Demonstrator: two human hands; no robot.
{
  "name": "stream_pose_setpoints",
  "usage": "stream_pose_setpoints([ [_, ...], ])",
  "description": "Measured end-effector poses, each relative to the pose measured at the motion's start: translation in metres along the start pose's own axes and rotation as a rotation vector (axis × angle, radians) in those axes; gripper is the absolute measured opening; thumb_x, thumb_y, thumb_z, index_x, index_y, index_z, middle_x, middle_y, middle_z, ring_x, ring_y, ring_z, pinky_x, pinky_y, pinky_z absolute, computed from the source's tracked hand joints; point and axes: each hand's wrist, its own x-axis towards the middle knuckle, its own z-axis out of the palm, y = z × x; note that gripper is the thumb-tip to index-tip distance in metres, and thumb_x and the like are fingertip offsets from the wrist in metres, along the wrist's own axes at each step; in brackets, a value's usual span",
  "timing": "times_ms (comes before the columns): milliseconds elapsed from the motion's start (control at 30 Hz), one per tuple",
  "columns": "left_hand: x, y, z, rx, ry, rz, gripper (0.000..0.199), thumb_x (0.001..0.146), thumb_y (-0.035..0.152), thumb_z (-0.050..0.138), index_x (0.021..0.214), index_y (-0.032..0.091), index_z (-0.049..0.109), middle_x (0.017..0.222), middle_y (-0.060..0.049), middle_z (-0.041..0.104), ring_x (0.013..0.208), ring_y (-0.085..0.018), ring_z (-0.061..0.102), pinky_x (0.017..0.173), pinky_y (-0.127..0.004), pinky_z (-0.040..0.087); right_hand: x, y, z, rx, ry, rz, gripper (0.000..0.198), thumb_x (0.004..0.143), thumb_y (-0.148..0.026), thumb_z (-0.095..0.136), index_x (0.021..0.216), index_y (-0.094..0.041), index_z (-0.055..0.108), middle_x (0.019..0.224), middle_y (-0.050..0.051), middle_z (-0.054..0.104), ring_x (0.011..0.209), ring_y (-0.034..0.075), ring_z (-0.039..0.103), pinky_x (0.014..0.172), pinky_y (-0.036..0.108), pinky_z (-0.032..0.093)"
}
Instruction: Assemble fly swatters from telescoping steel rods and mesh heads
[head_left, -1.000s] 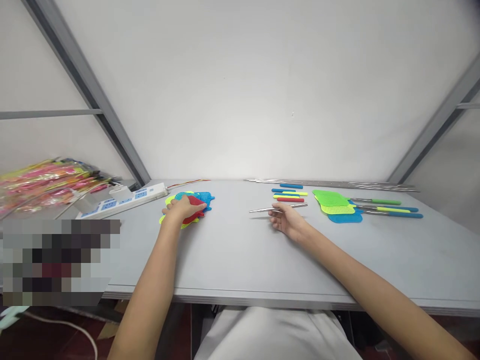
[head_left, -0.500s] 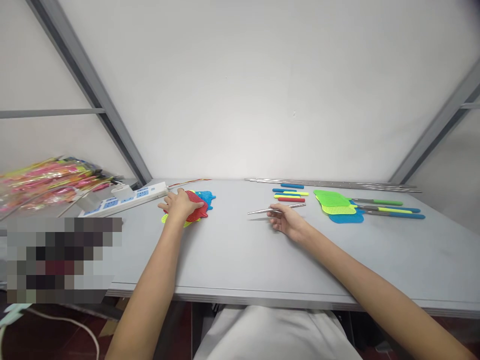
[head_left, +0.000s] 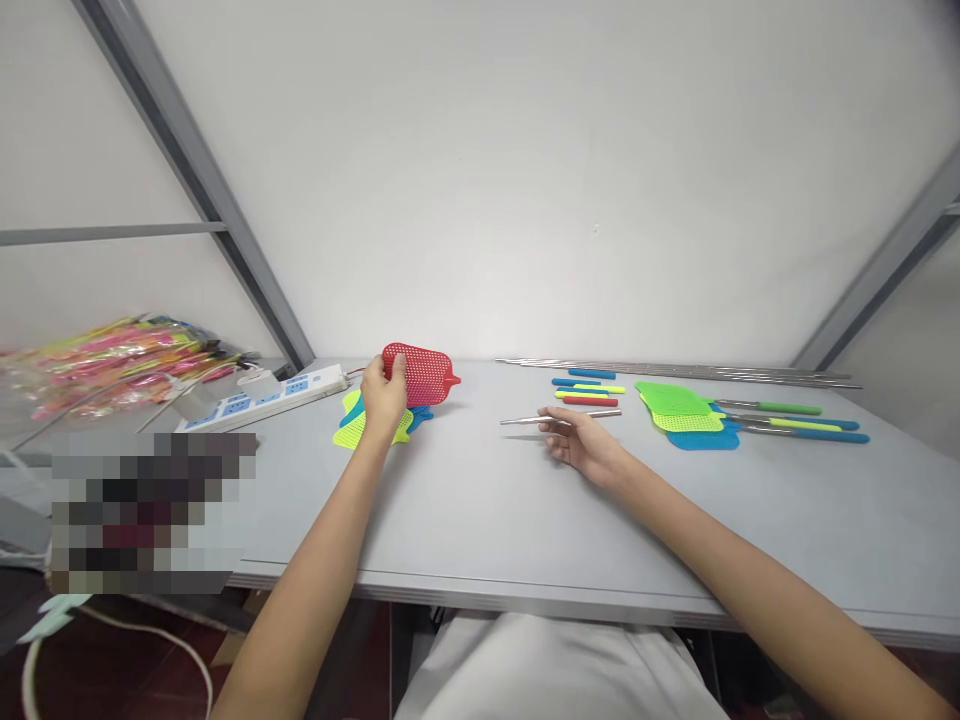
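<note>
My left hand [head_left: 385, 398] is closed on the left edge of a red perforated fly swatter head [head_left: 421, 375], raised above the table with its short stem pointing right. Beneath that hand lie yellow swatter heads [head_left: 367, 431] and blue ones [head_left: 421, 414], partly covered. A thin silver metal rod [head_left: 525, 420] is pinched in my right hand [head_left: 574, 440], level and just over the tabletop, its bare end toward the left. Behind this hand lie loose coloured handle grips [head_left: 590, 401] in blue, yellow and red.
Swatters with handles, topped by a green one [head_left: 671, 398], are stacked at the right. Long metal rods [head_left: 675, 371] lie along the wall. A white power strip [head_left: 262, 398] and plastic-bagged goods [head_left: 120, 365] are at the left. The grey table [head_left: 480, 530] has its edge before me.
My left hand has lifted the red swatter head off the pile and moved right, uncovering the yellow and blue heads. My right hand keeps its hold on the rod. The view has shifted slightly.
</note>
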Motion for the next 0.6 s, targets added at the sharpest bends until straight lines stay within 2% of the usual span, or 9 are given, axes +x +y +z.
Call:
stream_pose_setpoints([
  [133, -0.004, -0.001, 0.005, -0.209, -0.043, 0.001, 0.030, 0.076, 0.043, 0.039, 0.076, 0.016, 0.052, 0.070, 0.000, 0.053, 0.067, -0.014, 0.048, 0.060, -0.022, 0.036, -0.001, -0.001, 0.002, -0.003, -0.011, -0.033, 0.013, 0.069, -0.026, 0.057, 0.078, -0.019, 0.062, 0.073, 0.002, 0.060, 0.050, 0.008, 0.050, 0.040, 0.018, 0.039],
  [300, -0.010, -0.002, 0.015, -0.476, -0.183, -0.135, 0.034, 0.071, 0.047, 0.045, 0.078, 0.015, 0.053, 0.072, -0.002, 0.055, 0.065, -0.014, 0.050, 0.058, -0.022, 0.038, -0.004, -0.003, 0.003, 0.011, -0.036, -0.073, 0.019, 0.071, -0.033, 0.053, 0.082, -0.021, 0.063, 0.078, 0.002, 0.060, 0.054, 0.009, 0.051, 0.041, 0.018, 0.039],
  [467, -0.020, 0.004, 0.025, -0.568, -0.354, -0.186, 0.038, 0.067, 0.050, 0.050, 0.076, 0.013, 0.054, 0.069, -0.002, 0.057, 0.060, -0.013, 0.052, 0.055, -0.022, 0.039, -0.005, -0.005, 0.004, 0.027, -0.085, -0.104, 0.028, 0.072, -0.040, 0.049, 0.085, -0.020, 0.063, 0.085, 0.005, 0.060, 0.059, 0.012, 0.053, 0.042, 0.019, 0.039],
  [600, -0.025, 0.008, 0.028, -0.611, -0.428, -0.229, 0.037, 0.064, 0.049, 0.054, 0.075, 0.013, 0.055, 0.066, -0.001, 0.057, 0.057, -0.012, 0.051, 0.052, -0.020, 0.038, -0.004, -0.005, 0.004, 0.042, -0.099, -0.119, 0.029, 0.073, -0.042, 0.048, 0.085, -0.020, 0.064, 0.083, 0.004, 0.060, 0.060, 0.013, 0.053, 0.042, 0.019, 0.039],
])
